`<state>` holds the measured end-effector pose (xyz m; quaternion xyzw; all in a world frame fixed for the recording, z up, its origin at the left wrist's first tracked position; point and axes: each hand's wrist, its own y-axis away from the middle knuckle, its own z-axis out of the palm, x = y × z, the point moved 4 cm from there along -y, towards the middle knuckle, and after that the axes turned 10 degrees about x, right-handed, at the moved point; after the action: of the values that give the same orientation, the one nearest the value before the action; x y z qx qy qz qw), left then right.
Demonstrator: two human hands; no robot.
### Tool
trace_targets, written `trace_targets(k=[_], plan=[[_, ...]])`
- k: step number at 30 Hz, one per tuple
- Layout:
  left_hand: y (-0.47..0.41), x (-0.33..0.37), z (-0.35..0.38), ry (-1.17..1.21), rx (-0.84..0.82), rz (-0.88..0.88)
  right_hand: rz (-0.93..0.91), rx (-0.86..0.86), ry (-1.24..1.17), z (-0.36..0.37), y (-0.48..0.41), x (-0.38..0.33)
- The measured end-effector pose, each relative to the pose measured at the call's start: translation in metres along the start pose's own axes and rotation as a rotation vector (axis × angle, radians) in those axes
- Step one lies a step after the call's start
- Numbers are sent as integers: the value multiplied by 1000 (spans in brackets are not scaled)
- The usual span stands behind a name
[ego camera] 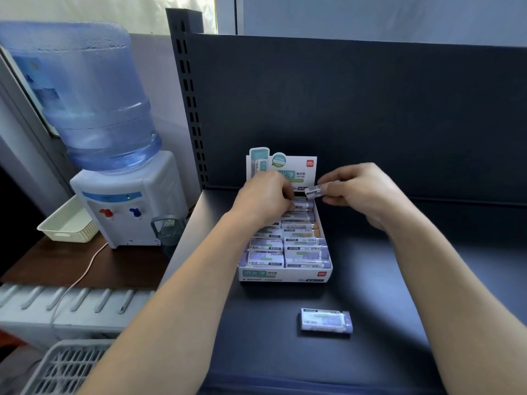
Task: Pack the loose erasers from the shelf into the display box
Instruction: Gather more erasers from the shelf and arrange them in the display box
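- Erasers [288,246], sleeved rectangular blocks, fill the display box [285,276] in two columns, long axes running left to right; far rows are hidden under the hands.
- Display box: white card, upright printed back panel, standing on the dark shelf [399,280].
- Right hand [359,192] pinches one eraser [316,190] above the far end of the box, barcode showing.
- Left hand [263,198], fingers curled into the far rows; what it grips cannot be told.
- Loose eraser [326,322] lies near, long axis left to right.
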<state>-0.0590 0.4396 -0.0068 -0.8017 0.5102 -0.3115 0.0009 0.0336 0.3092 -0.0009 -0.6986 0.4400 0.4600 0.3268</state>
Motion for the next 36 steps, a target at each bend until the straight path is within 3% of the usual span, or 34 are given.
trace_targets(k=[7, 11, 17, 29, 36], plan=[[0, -2, 0, 36, 58, 9, -51, -127, 87, 4, 8, -3], [-3, -11, -8, 201, -15, -47, -171, -110, 313, 12, 13, -4], [-4, -14, -20, 278, 32, -83, -288, -62, 456, 24, 20, -6], [5, 1, -28, 204, -7, -54, -314, -47, 492, 20, 21, -5], [32, 19, -34, 137, -198, 6, -275, -63, 388, 0, 16, -13]])
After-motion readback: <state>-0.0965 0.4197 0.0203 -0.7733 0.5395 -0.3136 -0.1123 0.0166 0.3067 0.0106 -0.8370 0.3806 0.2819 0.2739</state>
